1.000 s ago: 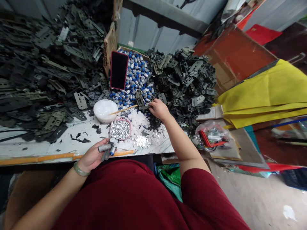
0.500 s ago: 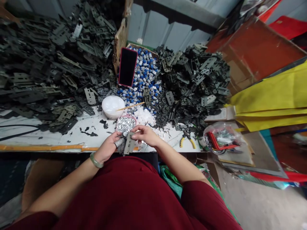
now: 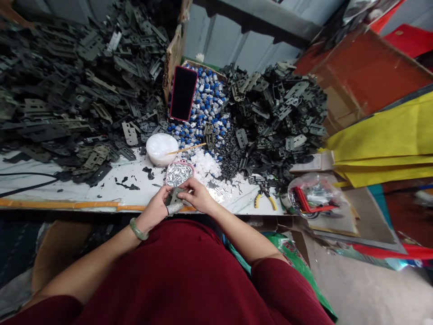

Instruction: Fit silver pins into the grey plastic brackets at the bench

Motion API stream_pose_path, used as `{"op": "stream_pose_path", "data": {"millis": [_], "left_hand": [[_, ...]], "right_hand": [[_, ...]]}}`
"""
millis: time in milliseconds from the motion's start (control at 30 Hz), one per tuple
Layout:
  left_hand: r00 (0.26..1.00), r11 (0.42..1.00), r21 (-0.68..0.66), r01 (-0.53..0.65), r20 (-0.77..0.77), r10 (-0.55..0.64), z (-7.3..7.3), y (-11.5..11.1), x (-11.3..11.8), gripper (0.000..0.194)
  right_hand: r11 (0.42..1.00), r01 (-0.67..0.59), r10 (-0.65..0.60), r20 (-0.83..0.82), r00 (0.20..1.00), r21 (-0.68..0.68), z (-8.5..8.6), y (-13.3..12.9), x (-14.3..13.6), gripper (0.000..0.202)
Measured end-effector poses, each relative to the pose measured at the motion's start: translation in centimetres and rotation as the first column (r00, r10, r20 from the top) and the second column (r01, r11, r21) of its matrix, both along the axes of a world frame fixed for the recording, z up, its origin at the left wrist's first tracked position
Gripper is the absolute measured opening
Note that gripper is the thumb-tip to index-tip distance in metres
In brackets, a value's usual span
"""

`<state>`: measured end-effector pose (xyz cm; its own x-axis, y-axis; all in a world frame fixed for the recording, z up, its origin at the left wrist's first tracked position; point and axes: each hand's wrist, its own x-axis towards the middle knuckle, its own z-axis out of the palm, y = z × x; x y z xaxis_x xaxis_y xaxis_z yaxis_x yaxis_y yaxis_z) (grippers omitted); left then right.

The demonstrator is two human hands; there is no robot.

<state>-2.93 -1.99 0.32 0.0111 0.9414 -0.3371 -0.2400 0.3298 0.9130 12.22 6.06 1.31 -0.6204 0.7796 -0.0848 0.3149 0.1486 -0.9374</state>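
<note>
Back wall: grey ribbed metal (image 3: 228,47), behind a white surface (image 3: 135,196) with an orange front edge.
Bracket: one dark grey slotted bracket (image 3: 176,196), at the surface's front edge, between both hands; partly covered by fingers.
Left hand: (image 3: 156,210) fingers closed around the bracket's left side; green bangle (image 3: 138,229) on wrist.
Right hand: (image 3: 197,197) narrow pinch, thumb and fingers on the bracket's right side.
Grey wrap: (image 3: 174,208) at left fingers, just below the bracket; can't tell if worn or held.
Pin tray: pink-rimmed tray (image 3: 194,171) of silvery pins, just behind the hands.
Bowl: white bowl (image 3: 158,161), left of and behind the tray; thin stick (image 3: 189,148) slants across its right rim.
White bits: loose heap (image 3: 205,163), right of bowl.
Phone: red-framed, dark screen (image 3: 183,93), propped before blue-and-white pieces (image 3: 211,101).
Bracket piles: big left pile (image 3: 84,90), another right (image 3: 277,108).
Pliers: yellow handles (image 3: 271,201), front right.
</note>
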Motion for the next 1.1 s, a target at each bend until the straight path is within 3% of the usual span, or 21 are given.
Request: {"op": "stream_pose_path", "data": {"millis": [167, 333, 467, 567, 700, 933, 1100], "left_hand": [[0.995, 0.998, 0.051, 0.045, -0.096, -0.04, -0.2, -0.1, -0.3, 0.048], [0.99, 0.993, 0.096, 0.065, -0.133, -0.052, -0.1, -0.3, -0.5, 0.036], [0.983, 0.983, 0.139, 0.117, -0.155, -0.095, 0.3, -0.5, -0.6, 0.037], [0.967, 0.972, 0.169, 0.163, -0.223, -0.124, 1.0, -0.7, -0.7, 0.034], [0.932, 0.966, 0.214, 0.143, -0.357, -0.059, 2.0, -1.0, -0.8, 0.033], [0.866, 0.957, 0.26, 0.132, -0.5, 0.016, 2.0, -1.1, -0.7, 0.035], [0.87, 0.951, 0.278, 0.133, -0.492, 0.022, 1.6, -1.3, -0.8, 0.032]], "right_hand": [[0.998, 0.016, -0.014, -0.045, 0.999, 0.055, -0.2, -0.4, 0.1, 0.022], [0.998, 0.022, -0.023, -0.016, 1.0, -0.051, -0.4, 0.0, 0.1, 0.039], [0.984, -0.141, 0.145, 0.031, 0.989, -0.11, -0.3, 0.4, 0.7, 0.041], [0.97, -0.243, 0.243, 0.022, 0.97, -0.029, -0.2, 0.0, 1.1, 0.043], [0.972, -0.207, 0.206, 0.018, 0.978, 0.115, -0.1, -0.9, 1.1, 0.041], [0.968, -0.251, 0.252, -0.026, 0.967, 0.028, 0.4, -0.7, 1.5, 0.043], [0.963, -0.256, 0.261, -0.042, 0.965, 0.083, 0.0, -0.9, 1.8, 0.047]]}}
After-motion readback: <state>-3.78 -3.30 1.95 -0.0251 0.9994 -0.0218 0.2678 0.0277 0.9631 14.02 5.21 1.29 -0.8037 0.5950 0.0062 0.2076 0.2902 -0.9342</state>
